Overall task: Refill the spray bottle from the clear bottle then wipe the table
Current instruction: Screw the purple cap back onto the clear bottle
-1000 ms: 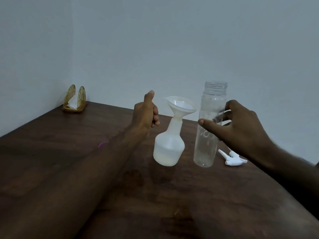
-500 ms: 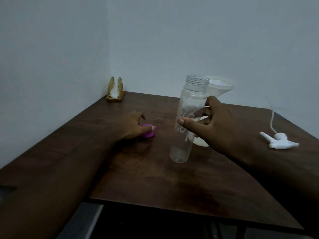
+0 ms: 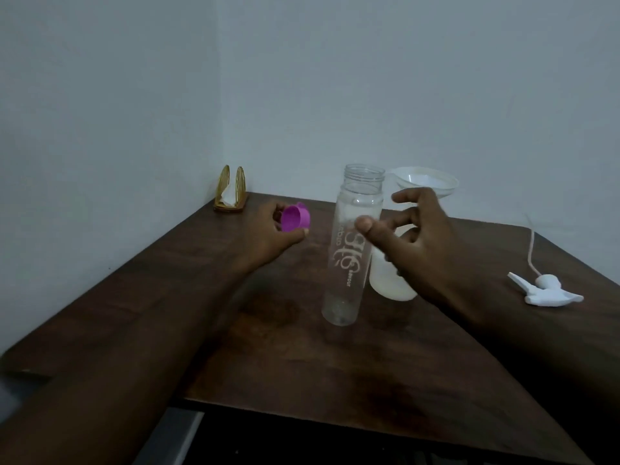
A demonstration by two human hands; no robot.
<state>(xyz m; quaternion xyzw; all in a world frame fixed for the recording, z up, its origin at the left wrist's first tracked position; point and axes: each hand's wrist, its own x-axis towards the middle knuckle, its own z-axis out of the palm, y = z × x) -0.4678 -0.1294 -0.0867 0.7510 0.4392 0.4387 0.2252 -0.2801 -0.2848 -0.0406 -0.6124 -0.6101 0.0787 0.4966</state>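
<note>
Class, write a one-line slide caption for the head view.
Left hand holds purple cap; right hand open beside uncapped clear bottle.

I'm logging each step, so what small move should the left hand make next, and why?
Probably carry the purple cap over to the clear bottle and set it on the open mouth. The left hand holds the cap lifted off the table, the bottle stands upright and looks nearly empty, and the right hand is open beside it, ready to steady it.
</note>
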